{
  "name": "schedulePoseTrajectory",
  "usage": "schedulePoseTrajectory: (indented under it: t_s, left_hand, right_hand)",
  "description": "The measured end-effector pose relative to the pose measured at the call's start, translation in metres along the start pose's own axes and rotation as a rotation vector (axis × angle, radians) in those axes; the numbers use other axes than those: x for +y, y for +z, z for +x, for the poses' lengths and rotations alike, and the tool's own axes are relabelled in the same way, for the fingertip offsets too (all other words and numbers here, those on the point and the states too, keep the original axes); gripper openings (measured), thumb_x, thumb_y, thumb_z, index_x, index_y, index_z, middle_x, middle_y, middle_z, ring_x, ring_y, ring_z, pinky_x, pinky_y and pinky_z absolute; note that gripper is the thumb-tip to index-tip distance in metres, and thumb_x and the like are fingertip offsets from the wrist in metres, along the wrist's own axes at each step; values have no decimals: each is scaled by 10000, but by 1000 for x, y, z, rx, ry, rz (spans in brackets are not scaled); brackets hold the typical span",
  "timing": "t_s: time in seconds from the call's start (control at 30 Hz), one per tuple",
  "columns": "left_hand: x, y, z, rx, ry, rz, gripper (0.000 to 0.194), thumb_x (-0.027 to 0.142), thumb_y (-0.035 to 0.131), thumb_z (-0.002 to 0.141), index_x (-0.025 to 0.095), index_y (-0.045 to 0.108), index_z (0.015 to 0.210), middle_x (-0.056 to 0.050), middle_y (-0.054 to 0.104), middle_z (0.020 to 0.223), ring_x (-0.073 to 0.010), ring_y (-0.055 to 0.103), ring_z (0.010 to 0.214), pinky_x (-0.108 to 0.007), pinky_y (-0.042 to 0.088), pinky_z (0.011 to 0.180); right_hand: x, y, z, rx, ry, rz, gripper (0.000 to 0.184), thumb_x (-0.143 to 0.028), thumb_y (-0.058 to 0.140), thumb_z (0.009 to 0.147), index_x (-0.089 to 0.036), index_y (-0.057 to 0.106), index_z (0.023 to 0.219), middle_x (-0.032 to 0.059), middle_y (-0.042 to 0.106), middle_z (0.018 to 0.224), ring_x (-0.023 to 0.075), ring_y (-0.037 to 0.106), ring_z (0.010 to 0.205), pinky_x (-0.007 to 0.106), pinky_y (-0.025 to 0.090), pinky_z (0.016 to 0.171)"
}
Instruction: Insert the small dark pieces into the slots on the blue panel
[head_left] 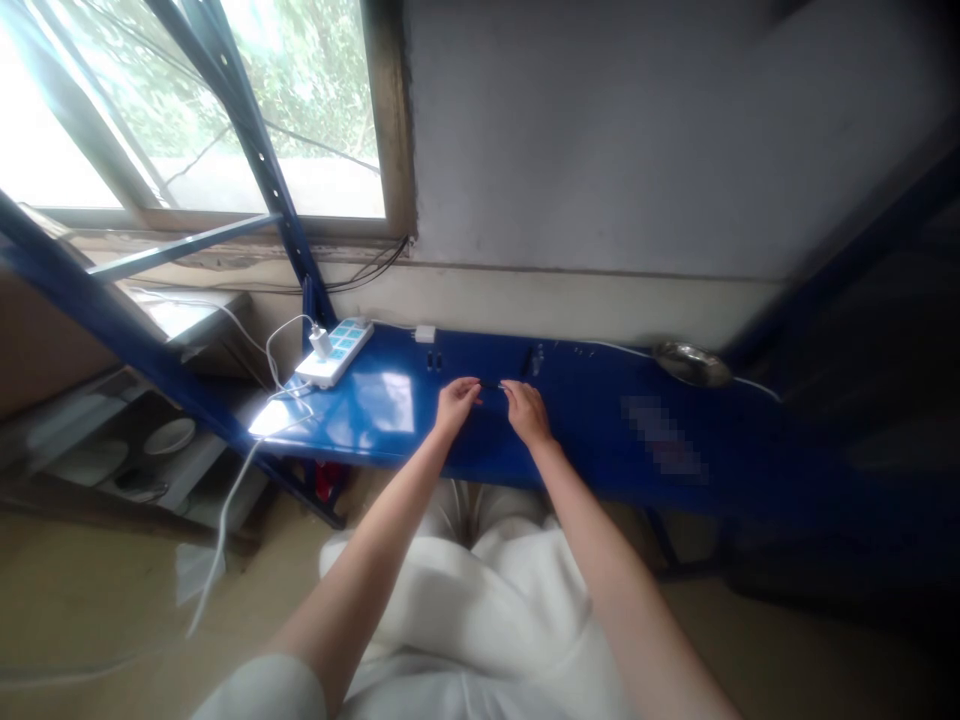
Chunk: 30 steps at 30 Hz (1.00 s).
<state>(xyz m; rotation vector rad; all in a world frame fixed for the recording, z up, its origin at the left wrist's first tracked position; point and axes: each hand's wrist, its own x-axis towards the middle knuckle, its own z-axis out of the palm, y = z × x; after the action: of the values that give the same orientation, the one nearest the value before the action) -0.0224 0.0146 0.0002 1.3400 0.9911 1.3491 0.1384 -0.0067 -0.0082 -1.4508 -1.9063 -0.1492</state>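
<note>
Over the blue tabletop [480,450], my left hand [454,405] and my right hand [528,410] face each other with fingertips pinched. A small, thin dark stick-like piece [490,385] spans the gap, one end in each hand. Its exact kind is too small to tell. Beyond my left hand lie two short dark pieces [434,361] side by side. Past my right hand are a dark narrow piece [526,361] and some small clear or shiny parts [538,359]. Several tiny bits [583,351] are scattered farther right.
A white power strip [335,352] with a plugged-in charger [321,343] stands at the left, its cable hanging off the edge. A white adapter [425,333] lies at the back. At the right rear sits a shiny metal dish [691,364]. Blue uprights [259,150] frame the table.
</note>
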Motion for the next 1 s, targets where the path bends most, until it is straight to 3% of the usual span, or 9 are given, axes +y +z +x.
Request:
schedulePoseTrajectory:
  t_s: [0.57,1.0]
  left_hand:
    - [4,-1,-1,-137,-60,-47,343,372,698,642,107,599,837,-69,673,751,-110,601,562,-235,479,577]
    - [3,-3,-1,-139,-9,-61,318,389,645,700,114,584,846,-72,673,761,-103,588,562,-237,464,589]
  right_hand:
    - [5,5,0,169,-126,58,338,-236,281,915,-165,568,1079,101,642,1018,199,593,914,348,458,826]
    - [5,5,0,135,-95,109,333,-306,326,913,-181,578,1091,86,663,929,190,607,837,348,475,812]
